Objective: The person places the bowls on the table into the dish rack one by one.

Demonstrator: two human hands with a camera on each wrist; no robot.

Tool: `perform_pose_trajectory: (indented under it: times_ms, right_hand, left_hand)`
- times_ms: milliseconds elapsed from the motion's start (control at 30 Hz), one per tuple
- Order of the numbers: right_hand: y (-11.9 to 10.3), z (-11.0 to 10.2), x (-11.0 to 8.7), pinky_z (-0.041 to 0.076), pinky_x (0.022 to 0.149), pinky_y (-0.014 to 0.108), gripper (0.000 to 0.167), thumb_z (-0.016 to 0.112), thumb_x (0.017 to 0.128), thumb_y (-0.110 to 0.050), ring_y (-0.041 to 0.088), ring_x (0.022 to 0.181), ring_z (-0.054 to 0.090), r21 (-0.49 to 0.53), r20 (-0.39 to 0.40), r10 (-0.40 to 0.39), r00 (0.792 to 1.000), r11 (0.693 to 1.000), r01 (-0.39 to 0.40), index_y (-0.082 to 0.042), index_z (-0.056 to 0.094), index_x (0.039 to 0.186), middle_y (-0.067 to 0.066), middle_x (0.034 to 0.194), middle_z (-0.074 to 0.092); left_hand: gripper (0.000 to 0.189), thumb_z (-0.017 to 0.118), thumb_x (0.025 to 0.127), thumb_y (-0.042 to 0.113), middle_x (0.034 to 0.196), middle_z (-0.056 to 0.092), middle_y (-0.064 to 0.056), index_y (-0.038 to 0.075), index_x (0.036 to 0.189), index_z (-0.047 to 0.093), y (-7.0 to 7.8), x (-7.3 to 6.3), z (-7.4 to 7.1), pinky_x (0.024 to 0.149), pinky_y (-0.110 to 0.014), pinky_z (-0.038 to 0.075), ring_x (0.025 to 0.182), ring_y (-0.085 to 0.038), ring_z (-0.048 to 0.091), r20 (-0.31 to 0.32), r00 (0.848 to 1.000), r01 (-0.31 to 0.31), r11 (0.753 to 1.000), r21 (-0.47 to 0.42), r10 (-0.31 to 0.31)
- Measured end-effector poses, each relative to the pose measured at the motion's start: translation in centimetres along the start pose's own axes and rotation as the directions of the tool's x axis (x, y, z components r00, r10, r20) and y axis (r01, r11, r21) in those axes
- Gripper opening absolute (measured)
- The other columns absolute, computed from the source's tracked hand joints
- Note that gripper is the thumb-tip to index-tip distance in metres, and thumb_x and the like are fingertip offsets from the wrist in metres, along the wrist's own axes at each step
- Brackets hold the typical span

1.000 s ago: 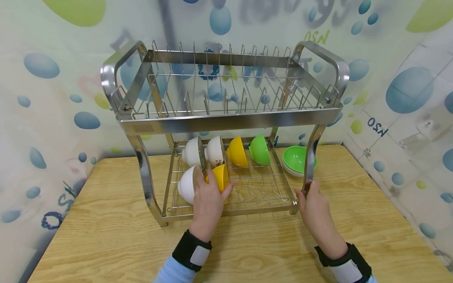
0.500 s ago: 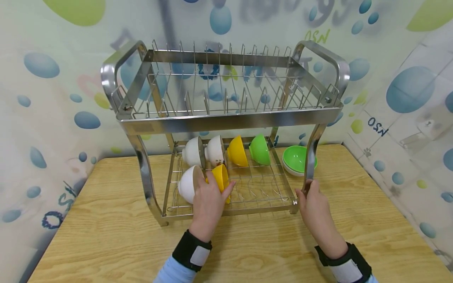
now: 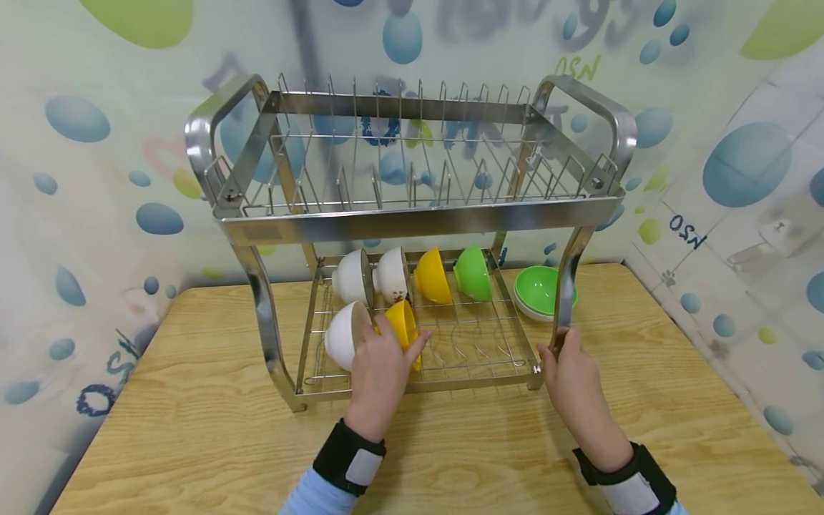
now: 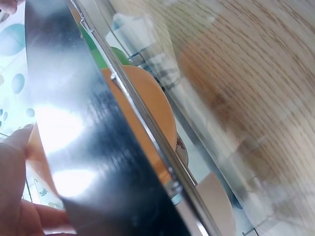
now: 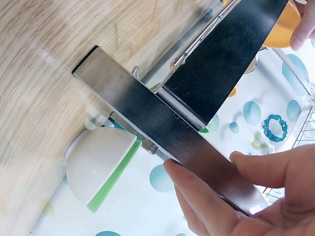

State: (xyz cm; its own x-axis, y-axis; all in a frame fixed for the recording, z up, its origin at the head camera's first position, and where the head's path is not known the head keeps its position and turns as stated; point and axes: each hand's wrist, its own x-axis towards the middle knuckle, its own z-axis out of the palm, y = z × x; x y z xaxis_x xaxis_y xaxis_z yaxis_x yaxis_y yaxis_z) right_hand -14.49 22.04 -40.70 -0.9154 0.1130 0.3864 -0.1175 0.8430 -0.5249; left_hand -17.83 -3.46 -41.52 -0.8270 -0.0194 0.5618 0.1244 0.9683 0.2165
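In the head view my left hand [image 3: 378, 368] is at the front of the lower tier, holding a yellow bowl [image 3: 402, 323] that stands on its side. Its fingers reach between that bowl and a larger white bowl [image 3: 344, 336] on the left; the thumb lies across on the right. The left wrist view has the bowl partly hidden behind the rack's front bar [image 4: 93, 128]. My right hand [image 3: 573, 383] grips the front right leg [image 3: 566, 286] of the steel dish rack, thumb and fingers on opposite sides, as the right wrist view confirms.
Behind, two white bowls [image 3: 352, 279], a yellow bowl [image 3: 432, 277] and a green bowl [image 3: 473, 274] stand on edge in a row. A green bowl [image 3: 537, 288] nested in a white one sits on the table [image 3: 476, 458] right of the rack. The wire upper tier [image 3: 412, 214] overhangs them.
The yellow bowl at my left hand has shifted very slightly to the right, and the left thumb with it. My right hand stays on the rack leg.
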Motion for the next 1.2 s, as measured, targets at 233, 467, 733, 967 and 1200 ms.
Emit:
perform_pose_trajectory:
  times_ms: [233, 467, 733, 967, 1200]
  right_hand:
    - [0.0, 0.2, 0.1, 0.037, 0.041, 0.027, 0.029, 0.058, 0.093, -0.006, 0.021, 0.051, 0.051, -0.01, -0.014, 0.0, 1.0, 1.0, 0.0, 0.01, 0.04, 0.109, 0.02, 0.075, 0.055]
    - [-0.2, 0.1, 0.1, 0.037, 0.042, 0.028, 0.029, 0.057, 0.093, -0.005, 0.021, 0.052, 0.051, -0.009, -0.001, 0.002, 1.0, 1.0, -0.002, 0.011, 0.039, 0.109, 0.02, 0.076, 0.055]
    - [0.0, 0.0, 0.1, 0.038, 0.044, 0.027, 0.026, 0.058, 0.093, -0.006, 0.023, 0.058, 0.054, -0.013, -0.002, 0.003, 1.0, 1.0, -0.003, 0.008, 0.041, 0.106, 0.018, 0.076, 0.055]
    - [0.1, -0.3, 0.1, 0.038, 0.045, 0.026, 0.025, 0.059, 0.092, -0.008, 0.024, 0.061, 0.056, -0.022, -0.003, -0.004, 1.0, 1.0, 0.004, 0.006, 0.042, 0.104, 0.018, 0.078, 0.057]
    - [-0.3, -0.8, 0.2, 0.036, 0.043, 0.027, 0.037, 0.047, 0.1, -0.029, 0.019, 0.057, 0.053, 0.001, 0.059, 0.068, 0.996, 0.998, -0.069, 0.005, 0.045, 0.113, 0.017, 0.084, 0.061]
  left_hand:
    - [0.083, 0.054, 0.08, 0.068, 0.084, 0.061, -0.027, -0.011, 0.103, 0.059, 0.0, 0.0, -0.1, 0.031, -0.017, 0.026, 0.036, -0.017, 0.045, 0.005, 1.0, -0.001, 1.0, 0.01, 0.001]
    - [0.084, 0.054, 0.081, 0.068, 0.068, 0.057, -0.019, -0.013, 0.107, 0.059, 0.0, 0.0, -0.6, 0.031, -0.018, 0.028, 0.035, -0.016, 0.044, 0.015, 1.0, 0.005, 1.0, -0.002, -0.005]
    - [0.084, 0.054, 0.082, 0.068, 0.09, 0.063, -0.026, -0.01, 0.112, 0.059, 0.5, 0.1, -1.6, 0.03, -0.019, 0.025, 0.04, -0.019, 0.046, 0.062, 0.997, 0.041, 0.999, 0.009, -0.042]
    - [0.073, 0.056, 0.083, 0.064, 0.117, 0.058, -0.032, -0.006, 0.104, 0.065, 0.7, 0.1, -2.5, 0.035, -0.029, 0.044, 0.098, -0.037, 0.063, -0.035, 0.999, 0.005, 1.0, 0.019, -0.005]
    - [0.043, 0.065, 0.089, 0.037, 0.098, 0.06, -0.018, -0.002, 0.105, 0.065, 0.4, 0.4, -2.7, 0.055, -0.034, 0.055, 0.096, -0.033, 0.057, -0.166, 0.977, -0.158, 0.975, -0.154, 0.132]
